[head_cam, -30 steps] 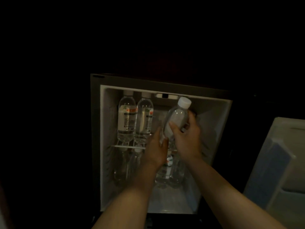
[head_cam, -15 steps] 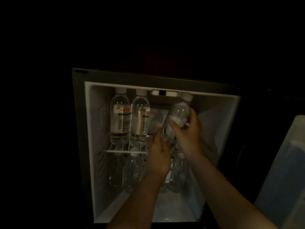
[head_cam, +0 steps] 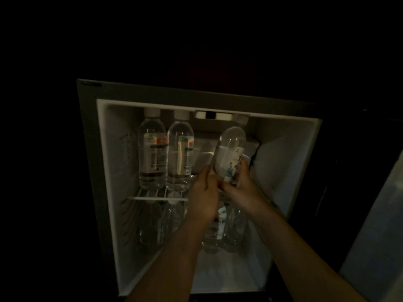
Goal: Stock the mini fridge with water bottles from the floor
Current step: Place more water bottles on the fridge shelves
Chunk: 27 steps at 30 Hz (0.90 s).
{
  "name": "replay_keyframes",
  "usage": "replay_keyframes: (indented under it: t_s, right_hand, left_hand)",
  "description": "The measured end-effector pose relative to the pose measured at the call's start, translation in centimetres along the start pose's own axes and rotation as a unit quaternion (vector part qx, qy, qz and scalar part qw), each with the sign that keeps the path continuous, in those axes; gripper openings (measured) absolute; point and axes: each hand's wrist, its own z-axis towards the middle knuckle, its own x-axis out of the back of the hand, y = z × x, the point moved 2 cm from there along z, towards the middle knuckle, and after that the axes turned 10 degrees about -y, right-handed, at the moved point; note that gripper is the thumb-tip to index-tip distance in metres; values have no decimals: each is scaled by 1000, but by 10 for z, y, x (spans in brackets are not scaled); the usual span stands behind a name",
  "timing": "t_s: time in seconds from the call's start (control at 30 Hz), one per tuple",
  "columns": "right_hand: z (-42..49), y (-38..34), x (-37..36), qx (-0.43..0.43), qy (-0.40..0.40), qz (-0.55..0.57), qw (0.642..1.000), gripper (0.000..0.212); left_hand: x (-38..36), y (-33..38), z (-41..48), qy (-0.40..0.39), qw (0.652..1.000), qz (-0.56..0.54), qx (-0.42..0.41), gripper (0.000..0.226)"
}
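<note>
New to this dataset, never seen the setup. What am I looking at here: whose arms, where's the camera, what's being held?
No robot here: a person wears one wide-angle camera on the head, looking down at their own arms. In front is an open mini fridge in a dark room. Two water bottles stand on its wire shelf, and more stand dimly below. The right hand grips a tilted bottle near its base, moving it onto the upper shelf. The left hand is beside it at the base; whether it grips is unclear.

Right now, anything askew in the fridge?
Only the held bottle: tilted, cap toward the fridge ceiling, gripped by both the left hand and right hand. The two shelf bottles stand upright. No spill visible.
</note>
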Motion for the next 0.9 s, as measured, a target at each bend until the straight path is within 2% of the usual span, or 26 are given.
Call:
replay_keyframes:
  t_s: [0.07,0.17,0.27,0.4,0.53,0.8,0.9]
  right_hand:
    - [2,1,-2,11,7,-2,1000,78]
    - [9,3,-6,26,44,-8,999,77]
    - [18,9,-10,29,72,-3,997,79]
    - [27,15,-13,12,99,-5,995,86]
    - [34,19,-13,9,101,-22,995,85]
    - [43,24,-4,20,-50,1,999,64]
    - [48,22,-12,19,-79,-3,997,66]
  left_hand:
    - [1,-1,-2,24,1000,8,-13,28]
    - [9,-4,-7,139,985,97,-40,25]
    - [22,-6,-9,236,953,183,-51,41]
    - [28,-14,-10,223,955,190,-53,60]
    - [32,-25,-11,202,966,152,-55,65]
    - [35,-32,-8,190,971,122,-75,68]
    - [37,-34,-8,188,970,129,-85,69]
